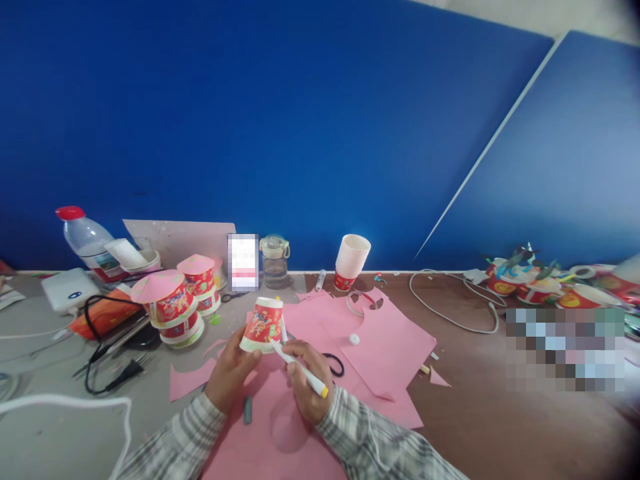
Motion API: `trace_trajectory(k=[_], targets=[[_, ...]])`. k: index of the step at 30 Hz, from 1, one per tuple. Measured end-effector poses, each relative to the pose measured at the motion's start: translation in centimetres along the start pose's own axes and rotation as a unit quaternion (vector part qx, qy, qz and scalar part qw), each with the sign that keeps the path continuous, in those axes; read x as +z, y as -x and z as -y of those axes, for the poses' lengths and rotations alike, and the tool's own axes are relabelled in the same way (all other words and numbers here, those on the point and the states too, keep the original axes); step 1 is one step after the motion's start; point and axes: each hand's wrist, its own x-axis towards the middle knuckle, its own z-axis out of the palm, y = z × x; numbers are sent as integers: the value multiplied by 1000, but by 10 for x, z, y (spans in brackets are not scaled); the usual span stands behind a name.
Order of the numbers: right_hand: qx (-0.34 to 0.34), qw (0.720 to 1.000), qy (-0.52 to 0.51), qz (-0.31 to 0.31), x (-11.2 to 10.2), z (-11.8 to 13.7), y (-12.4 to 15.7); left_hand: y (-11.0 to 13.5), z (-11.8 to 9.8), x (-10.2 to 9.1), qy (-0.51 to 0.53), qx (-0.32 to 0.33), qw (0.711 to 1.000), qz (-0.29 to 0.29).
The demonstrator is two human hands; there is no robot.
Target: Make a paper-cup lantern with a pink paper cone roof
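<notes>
My left hand (231,365) is closed around the lower left side of a red printed paper cup (263,320), which is held upside down with its white rim low. In my right hand (311,377) is a white marker (305,375) with a yellow end; its tip meets the cup's lower right side. Beneath both hands lie sheets of pink paper (370,340), with a round outline on the nearest one. A small dark grey cap-like piece (247,410) rests on that sheet. Black scissor handles (335,365) show partly beside my right hand.
At left stand cup lanterns with pink tops (167,300), a tilted bottle (90,240) and a black plug cable (125,375). Stacked paper cups (351,262), a lidded glass jar (275,261) and a lit phone (243,262) line the back. Decorated cups (540,290) crowd the right.
</notes>
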Motion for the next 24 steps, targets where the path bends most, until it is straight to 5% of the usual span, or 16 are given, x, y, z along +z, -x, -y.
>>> trace_trajectory(k=[24], targets=[[13, 1000, 9, -5, -1, 0, 0, 0, 2, -1, -13, 14, 1000, -4]])
